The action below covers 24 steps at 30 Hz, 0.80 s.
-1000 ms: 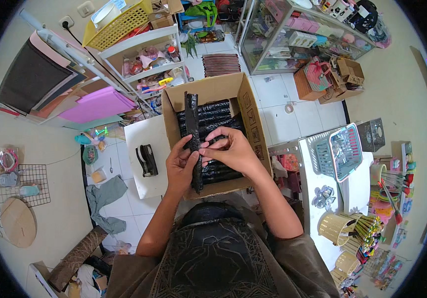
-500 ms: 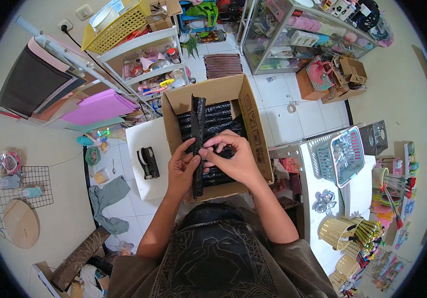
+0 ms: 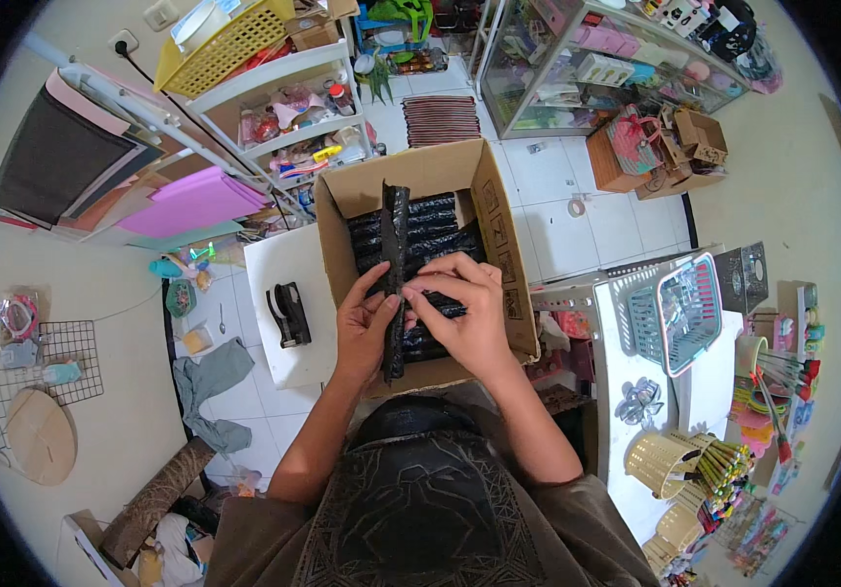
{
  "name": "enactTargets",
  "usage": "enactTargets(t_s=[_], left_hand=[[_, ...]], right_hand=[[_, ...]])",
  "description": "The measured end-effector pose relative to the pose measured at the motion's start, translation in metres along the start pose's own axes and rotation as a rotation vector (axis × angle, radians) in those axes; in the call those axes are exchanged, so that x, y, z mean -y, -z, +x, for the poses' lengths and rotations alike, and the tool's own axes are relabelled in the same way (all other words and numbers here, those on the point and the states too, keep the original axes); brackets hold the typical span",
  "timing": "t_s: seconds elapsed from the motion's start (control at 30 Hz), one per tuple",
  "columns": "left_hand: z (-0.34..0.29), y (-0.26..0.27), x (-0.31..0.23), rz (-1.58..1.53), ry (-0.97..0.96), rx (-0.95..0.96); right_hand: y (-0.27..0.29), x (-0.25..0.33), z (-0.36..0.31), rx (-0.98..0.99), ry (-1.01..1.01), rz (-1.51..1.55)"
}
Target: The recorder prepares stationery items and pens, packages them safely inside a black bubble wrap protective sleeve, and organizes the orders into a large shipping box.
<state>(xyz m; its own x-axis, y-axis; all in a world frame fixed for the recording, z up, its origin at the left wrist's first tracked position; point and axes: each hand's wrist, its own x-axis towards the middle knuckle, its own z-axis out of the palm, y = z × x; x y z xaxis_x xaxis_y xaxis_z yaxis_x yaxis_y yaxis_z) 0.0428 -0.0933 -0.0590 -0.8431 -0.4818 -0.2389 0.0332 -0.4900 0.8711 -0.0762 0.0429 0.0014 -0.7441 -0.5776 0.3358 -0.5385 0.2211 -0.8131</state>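
A long black plastic-wrapped roll (image 3: pixel 396 230) is held upright in the picture, above an open cardboard box (image 3: pixel 352 186). My left hand (image 3: pixel 369 318) grips it from the left, fingers behind and thumb in front at its middle. My right hand (image 3: pixel 464 303) pinches at the roll's right side with thumb and forefinger; whether it holds the roll's edge or a small bit of tape on it is too small to tell. Several similar black wrapped rolls (image 3: pixel 430 220) lie side by side inside the box, partly hidden by my hands.
Left of the box, a black tape dispenser (image 3: pixel 288 315) rests on a white table (image 3: pixel 293 367). A white table (image 3: pixel 621 333) at the right carries a blue-grey basket (image 3: pixel 680 313) and cream pen holders (image 3: pixel 660 460). Beyond the box stand a white shelf rack (image 3: pixel 293 142) and a glass cabinet (image 3: pixel 538 73).
Both hands stay at the roll's middle, with the right fingers shifted slightly along its edge. The whole view has shifted a little; the roll remains over the box.
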Motion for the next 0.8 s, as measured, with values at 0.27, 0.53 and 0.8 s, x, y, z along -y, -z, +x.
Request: enactTargets(t_s=[0.27, 0.53, 0.8], left_hand=[[0.005, -0.007, 0.004, -0.021, 0.007, -0.028], [0.008, 0.001, 0.01, 0.041, -0.014, 0.004], [0.006, 0.0, 0.004, 0.06, 0.02, 0.086]], right_hand=[[-0.001, -0.004, 0.001, 0.011, -0.163, 0.438], [0.001, -0.017, 0.008, 0.15, -0.215, 0.557], [-0.005, -0.029, 0.013, 0.198, -0.287, 0.397]])
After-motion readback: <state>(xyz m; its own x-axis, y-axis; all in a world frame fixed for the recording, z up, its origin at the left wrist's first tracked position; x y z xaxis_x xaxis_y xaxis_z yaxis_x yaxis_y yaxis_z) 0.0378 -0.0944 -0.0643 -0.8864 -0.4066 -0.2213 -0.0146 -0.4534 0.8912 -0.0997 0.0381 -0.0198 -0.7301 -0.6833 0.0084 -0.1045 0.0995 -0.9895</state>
